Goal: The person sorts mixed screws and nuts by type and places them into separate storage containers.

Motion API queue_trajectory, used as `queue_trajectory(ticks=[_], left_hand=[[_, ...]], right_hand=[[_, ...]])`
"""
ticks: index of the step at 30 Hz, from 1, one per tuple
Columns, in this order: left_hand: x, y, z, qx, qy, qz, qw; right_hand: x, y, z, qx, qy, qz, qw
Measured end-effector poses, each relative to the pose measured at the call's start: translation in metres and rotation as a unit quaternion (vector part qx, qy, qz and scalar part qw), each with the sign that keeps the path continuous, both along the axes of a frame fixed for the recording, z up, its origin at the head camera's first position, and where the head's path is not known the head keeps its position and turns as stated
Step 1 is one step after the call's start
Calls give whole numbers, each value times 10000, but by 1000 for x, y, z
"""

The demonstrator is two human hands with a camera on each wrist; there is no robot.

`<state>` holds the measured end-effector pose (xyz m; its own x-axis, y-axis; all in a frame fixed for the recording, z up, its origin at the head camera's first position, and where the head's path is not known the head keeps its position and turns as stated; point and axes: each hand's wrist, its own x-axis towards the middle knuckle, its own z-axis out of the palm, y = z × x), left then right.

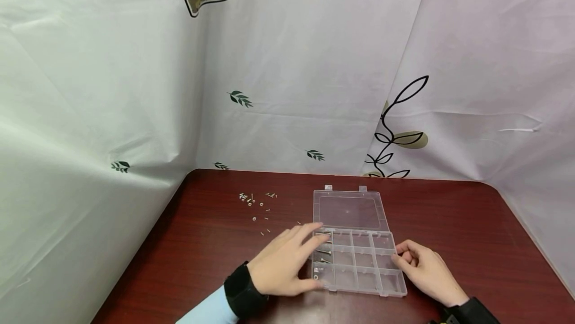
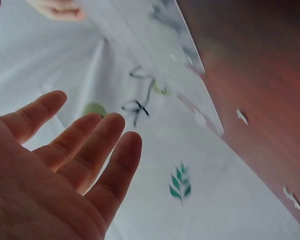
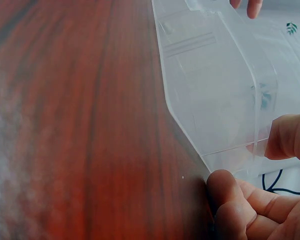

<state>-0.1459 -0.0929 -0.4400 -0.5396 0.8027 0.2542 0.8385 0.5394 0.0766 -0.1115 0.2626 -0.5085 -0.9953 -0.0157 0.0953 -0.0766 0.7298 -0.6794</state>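
A clear plastic compartment box (image 1: 366, 280) lies on the table with its lid (image 1: 348, 210) swung back flat behind it. Several screws (image 1: 324, 252) lie in its left column, and a small nut (image 1: 316, 277) sits in the front left compartment. Over the box's left edge my left hand (image 1: 287, 263) spreads its fingers; in the left wrist view the palm (image 2: 45, 195) holds nothing. At the right side my right hand (image 1: 429, 270) grips the box wall. The right wrist view shows its thumb (image 3: 287, 137) at the wall's top and curled fingers (image 3: 227, 192) low outside.
Loose small screws and nuts (image 1: 244, 197) are scattered on the dark red wooden table (image 1: 215, 244), left of the box. A white cloth (image 1: 287, 64) with leaf prints hangs behind the table and along both sides.
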Motion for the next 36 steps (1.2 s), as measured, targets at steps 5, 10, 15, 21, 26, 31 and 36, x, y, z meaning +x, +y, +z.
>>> queue_trajectory(ticks=[5,10,15,21,26,31,36], left_hand=[[-19,-17,3,-20,-139,631,9979],[-39,-38,2,73,-153,1133,9934],[-59,-59,-4,193,-23,1532,9880],[-77,-80,-14,228,-71,1986,9798],[-86,-90,-24,175,45,2096,9776],[-91,-95,-33,106,161,2075,9780],[-95,-98,-40,-44,-19,2186,9758]], right_hand=[[-1,0,0,14,-13,-27,10000],[0,0,-1,-24,-45,-18,10000],[-1,0,0,-33,-126,-23,9999],[-1,1,-1,-18,-35,-24,10000],[-1,2,-1,-9,5,-23,10000],[-2,2,-1,-11,-81,-12,10000],[-1,1,-1,-11,-78,11,10000]])
